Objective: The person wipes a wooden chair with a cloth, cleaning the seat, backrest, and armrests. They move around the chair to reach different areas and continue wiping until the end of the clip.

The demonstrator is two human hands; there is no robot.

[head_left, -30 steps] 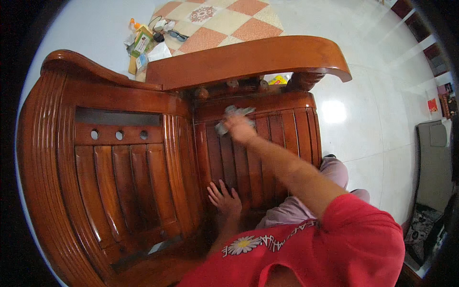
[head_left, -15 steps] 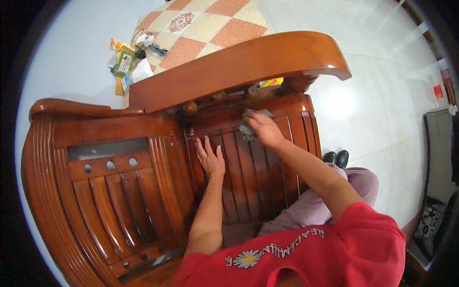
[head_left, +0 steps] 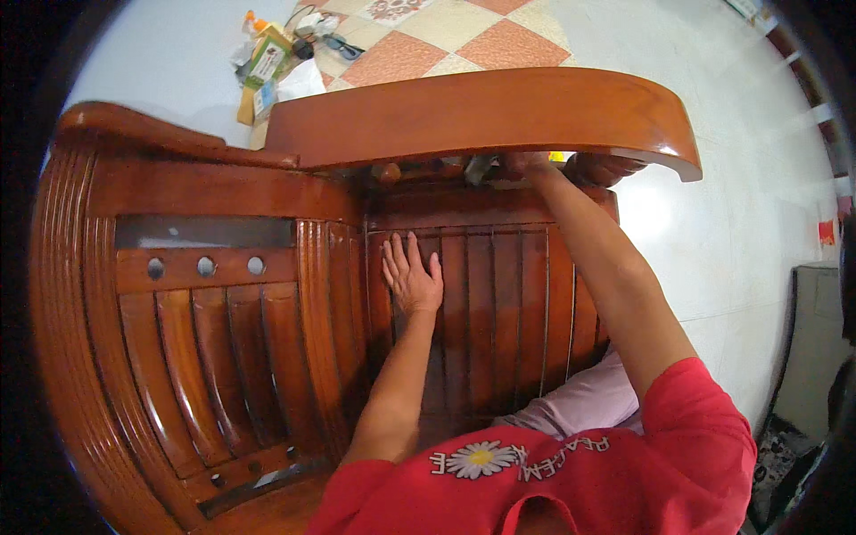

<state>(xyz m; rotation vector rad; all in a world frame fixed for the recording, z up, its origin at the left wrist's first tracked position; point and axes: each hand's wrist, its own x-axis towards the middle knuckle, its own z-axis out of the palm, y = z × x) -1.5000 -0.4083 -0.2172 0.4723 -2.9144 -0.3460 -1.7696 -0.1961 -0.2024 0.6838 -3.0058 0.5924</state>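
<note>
A glossy brown wooden bench fills the view, with its slatted seat [head_left: 481,303] in the middle and its slatted backrest [head_left: 209,374] at the left. My left hand [head_left: 413,278] lies flat on the seat slats near the backrest, fingers spread, holding nothing. Under the broad curved armrest [head_left: 481,111], my right hand [head_left: 528,163] reaches in among the turned spindles. A grey-green cloth [head_left: 480,168] shows just left of that hand, which is closed on it. The armrest hides most of its fingers.
Beyond the armrest stands a surface with a checkered orange and cream cover [head_left: 428,53]. Boxes [head_left: 266,62], white paper [head_left: 301,80] and dark sunglasses [head_left: 343,46] crowd its left end. Pale floor tiles [head_left: 713,223] lie to the right, with a dark-framed panel [head_left: 811,339] beyond.
My right hand has moved with the cloth from the seat slats to beneath the armrest. My left hand stays flat on the seat, and the view has shifted.
</note>
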